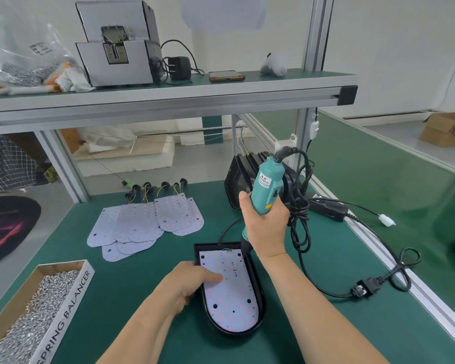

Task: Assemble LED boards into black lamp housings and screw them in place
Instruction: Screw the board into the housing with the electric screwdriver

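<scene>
Board sits in the housing under the left hand, one finger flat on it. Right hand is wrapped round the screwdriver, tip at the far corner. Screwing looks barely begun, and spare boards wait beyond the fingers.

glossy black plastic housing, matt green mat, cardboard screw box
</scene>
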Demonstrator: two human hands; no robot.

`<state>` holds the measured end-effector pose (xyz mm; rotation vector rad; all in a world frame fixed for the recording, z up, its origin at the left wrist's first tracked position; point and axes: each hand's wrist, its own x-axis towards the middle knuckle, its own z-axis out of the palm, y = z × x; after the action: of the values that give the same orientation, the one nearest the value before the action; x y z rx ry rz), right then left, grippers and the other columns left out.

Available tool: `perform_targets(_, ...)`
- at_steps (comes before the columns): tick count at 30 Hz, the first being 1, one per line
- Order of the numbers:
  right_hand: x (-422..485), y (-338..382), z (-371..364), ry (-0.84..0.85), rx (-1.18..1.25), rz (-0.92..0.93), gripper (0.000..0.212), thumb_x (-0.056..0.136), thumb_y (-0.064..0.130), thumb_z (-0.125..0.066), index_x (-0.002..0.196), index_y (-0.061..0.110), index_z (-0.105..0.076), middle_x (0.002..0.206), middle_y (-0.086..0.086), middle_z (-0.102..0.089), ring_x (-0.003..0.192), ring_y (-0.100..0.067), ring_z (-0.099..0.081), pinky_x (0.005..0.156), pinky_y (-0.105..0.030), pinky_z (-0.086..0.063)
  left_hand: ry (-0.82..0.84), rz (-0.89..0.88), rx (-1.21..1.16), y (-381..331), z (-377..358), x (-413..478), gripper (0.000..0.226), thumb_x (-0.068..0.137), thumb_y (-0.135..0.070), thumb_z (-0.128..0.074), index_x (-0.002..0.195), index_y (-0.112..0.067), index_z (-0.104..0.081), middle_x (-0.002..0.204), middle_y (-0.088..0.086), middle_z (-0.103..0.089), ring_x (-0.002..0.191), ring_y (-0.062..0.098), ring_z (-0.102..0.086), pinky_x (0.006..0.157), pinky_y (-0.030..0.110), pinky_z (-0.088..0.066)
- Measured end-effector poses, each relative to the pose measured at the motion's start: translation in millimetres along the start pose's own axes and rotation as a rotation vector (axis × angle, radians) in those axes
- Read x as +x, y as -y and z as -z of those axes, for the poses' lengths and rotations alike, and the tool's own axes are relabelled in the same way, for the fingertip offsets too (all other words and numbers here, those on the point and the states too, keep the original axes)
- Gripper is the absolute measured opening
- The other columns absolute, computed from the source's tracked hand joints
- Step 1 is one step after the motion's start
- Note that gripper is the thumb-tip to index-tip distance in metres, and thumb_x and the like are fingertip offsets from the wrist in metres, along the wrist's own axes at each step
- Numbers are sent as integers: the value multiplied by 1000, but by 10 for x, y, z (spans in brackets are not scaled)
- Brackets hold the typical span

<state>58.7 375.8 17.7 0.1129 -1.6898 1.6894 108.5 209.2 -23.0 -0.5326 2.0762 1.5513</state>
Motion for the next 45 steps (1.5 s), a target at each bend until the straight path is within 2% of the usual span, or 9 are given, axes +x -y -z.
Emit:
perform_targets(10,20,-52,-6,-11,-14,-10,35,80,37,-71,64,27,-41,50,16,-46,47,-5,-42,51,-24,-39,44,-18,-11,-26,-5,-6,42,56,-22,-80,97,-15,-76,88,-1,-79,96,23,-74,76,26,-44)
perform_targets(16,30,-56,-16,4,-18,-21,34,80,36,-71,65,26,-42,51,16,-46,48,-6,-43,51,-27,-40,82,-52,-22,-29,0,-35,47,55,-20,-78,101,-12,-75,93,1,-79,95,22,-75,102,40,-52)
perform_targets(21,15,-26,-14,-1,-27,-31,35,79,38,-70,65,26,-41,51,16,-45,48,-6,-42,51,-25,-40,78,-59,-4,-20,-3,-22,51,53,-21,-79,103,-11,-74,93,4,-79,96,26,-75,103,44,-52)
perform_targets(25,21,-29,-10,-23,3,-87,38,77,39,-71,68,11,-47,55,3,-48,52,-16,-47,51,-42,-45,75,-56,6,-23,8,-6,52,52,-25,-81,102,-12,-76,95,6,-79,103,30,-72,105,45,-49)
perform_targets(27,26,-38,-18,-30,30,-115,45,76,39,-71,73,0,-49,59,-17,-51,53,-27,-48,52,-47,-47,77,-47,11,-22,18,12,55,51,-27,-81,104,-12,-75,94,5,-79,96,28,-73,88,32,-57)
perform_targets(29,20,-51,-37,-20,34,-117,48,75,41,-70,73,-1,-49,61,-22,-51,54,-35,-47,51,-46,-46,80,-42,26,-13,28,27,52,55,-27,-82,105,-12,-75,91,2,-79,80,20,-72,59,18,-45)
perform_targets(33,-1,-55,-98,52,-6,-101,36,77,40,-69,64,21,-42,50,14,-42,47,-11,-39,48,-28,-37,54,-29,23,-21,35,52,20,80,-13,-79,99,-11,-75,72,-4,-76,39,2,-57,35,7,-31)
perform_targets(39,-23,12,-116,94,-20,-79,35,78,36,-70,64,21,-42,51,15,-43,48,-8,-40,49,-27,-37,28,-23,86,-14,39,50,26,77,-19,-80,101,-11,-74,61,-5,-69,27,4,-39,35,8,-21)
perform_targets(45,3,316,0,70,62,-27,43,80,34,-72,75,-3,-52,64,-25,-53,58,-41,-51,57,-48,-47,7,-38,115,-47,68,-53,56,60,-32,-79,109,-6,-70,75,4,-56,41,13,-27,43,17,-16)
